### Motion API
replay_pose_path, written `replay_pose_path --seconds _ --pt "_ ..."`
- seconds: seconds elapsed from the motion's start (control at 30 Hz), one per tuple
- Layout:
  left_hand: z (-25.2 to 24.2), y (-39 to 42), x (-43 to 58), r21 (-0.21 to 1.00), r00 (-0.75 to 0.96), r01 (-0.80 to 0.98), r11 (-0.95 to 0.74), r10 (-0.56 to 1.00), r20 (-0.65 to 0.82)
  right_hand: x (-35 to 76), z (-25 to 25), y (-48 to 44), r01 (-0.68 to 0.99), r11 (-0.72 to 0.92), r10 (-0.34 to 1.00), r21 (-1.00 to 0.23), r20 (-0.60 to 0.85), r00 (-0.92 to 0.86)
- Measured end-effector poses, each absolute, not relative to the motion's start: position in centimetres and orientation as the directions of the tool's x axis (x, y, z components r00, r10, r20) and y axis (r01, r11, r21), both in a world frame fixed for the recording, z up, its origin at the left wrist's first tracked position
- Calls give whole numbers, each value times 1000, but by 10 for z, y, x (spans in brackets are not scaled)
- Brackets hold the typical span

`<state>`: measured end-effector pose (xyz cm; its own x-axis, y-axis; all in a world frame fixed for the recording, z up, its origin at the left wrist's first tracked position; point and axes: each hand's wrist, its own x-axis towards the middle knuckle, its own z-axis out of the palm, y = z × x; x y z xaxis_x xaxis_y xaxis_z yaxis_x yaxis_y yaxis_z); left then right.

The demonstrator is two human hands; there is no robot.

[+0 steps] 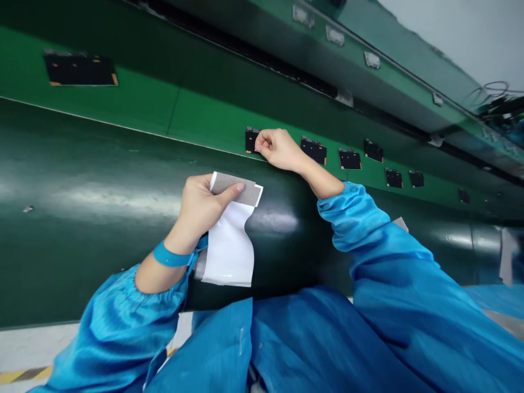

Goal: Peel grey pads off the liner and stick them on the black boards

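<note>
Green surface (213, 117) is stretching behind a dark ledge (90, 158), bearing black boards (350, 159). The left hand (204, 204) is clamping a grey-and-white sheet (230, 245) before the ledge; the right hand (281, 150), fingertips pinched together, is partly covering one board (250, 141), any grip unclear.

The right hand (279, 148) partly hides one black board (250, 141); the farthest board (464, 196) blurs.

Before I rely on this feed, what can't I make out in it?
All in the head view:
Left hand: most fingers, hidden behind the grey-and-white sheet.
Black board at the right hand: partly covered by it.
Right hand's grip: too small to tell whether it pinches anything.
Farthest board: too small, blurred.
</note>
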<state>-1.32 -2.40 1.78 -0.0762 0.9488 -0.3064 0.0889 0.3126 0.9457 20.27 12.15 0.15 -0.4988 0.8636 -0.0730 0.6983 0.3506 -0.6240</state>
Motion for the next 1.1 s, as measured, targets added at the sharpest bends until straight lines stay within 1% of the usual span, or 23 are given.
replay_pose_path --seconds 0.2,0.4,0.9,1.0,1.1 --pt "20 -25 -12 943 -74 77 323 945 -318 198 3 125 717 347 847 -604 -127 -516" --pt "20 -25 -12 940 -81 101 327 944 -320 207 3 123 738 361 850 -570 -126 -512" --pt "19 -25 -12 941 -86 86 328 943 -321 235 10 109 776 414 846 -476 -113 -521" --pt "18 -25 -12 941 -86 79 328 943 -321 235 8 101 797 408 863 -446 -95 -496" --pt "17 -25 -12 940 -87 92 328 943 -320 240 -1 101 846 369 902 -386 -72 -427"
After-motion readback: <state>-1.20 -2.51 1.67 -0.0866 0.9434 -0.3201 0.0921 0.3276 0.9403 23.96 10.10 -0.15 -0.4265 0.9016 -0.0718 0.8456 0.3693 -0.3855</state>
